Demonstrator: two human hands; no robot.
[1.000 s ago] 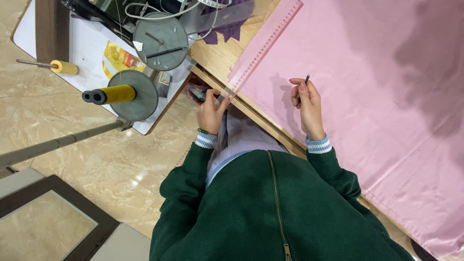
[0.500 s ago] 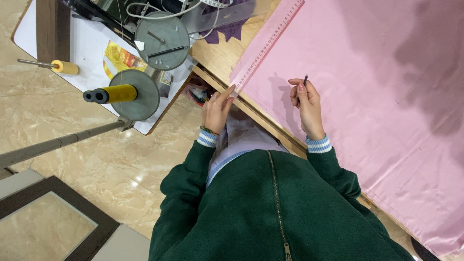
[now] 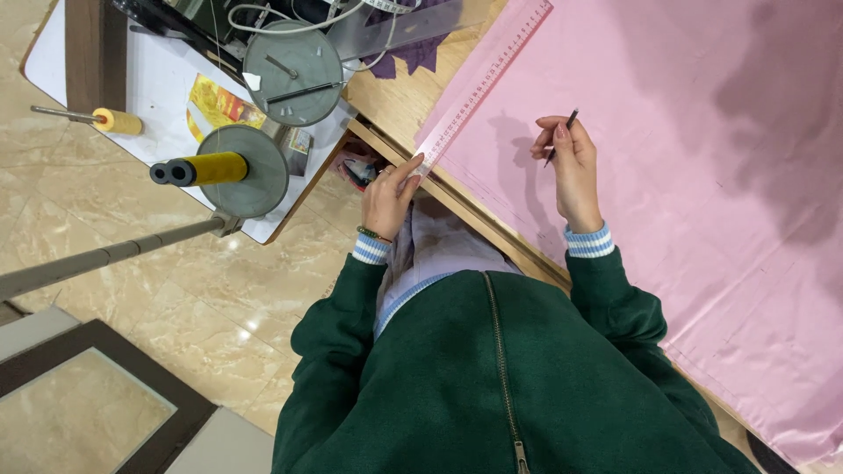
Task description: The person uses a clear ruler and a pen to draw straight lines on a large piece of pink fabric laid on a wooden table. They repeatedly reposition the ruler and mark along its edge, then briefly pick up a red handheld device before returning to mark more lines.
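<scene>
Beige marble floor tiles (image 3: 176, 290) are filling the lower left of the frame, with a dark-framed panel (image 3: 88, 386) lying in the bottom corner. Along the upper right, a wooden table (image 3: 399, 96) is carrying a wide sheet of pink cloth (image 3: 702, 175), smooth and faintly shadowed. At upper left, a white board is holding two grey discs (image 3: 294, 61), and a yellow thread spool (image 3: 206, 168) is sticking out from the lower one. A long, see-through pink ruler (image 3: 483, 83) is lying slantwise along the cloth's edge, running from the top centre down toward the table edge. The left hand (image 3: 386, 197) is pressing its fingertips on the ruler's lower end. The right hand (image 3: 571, 167) is pinching a thin dark pencil (image 3: 562, 136) just above the cloth, to the right of the ruler.
</scene>
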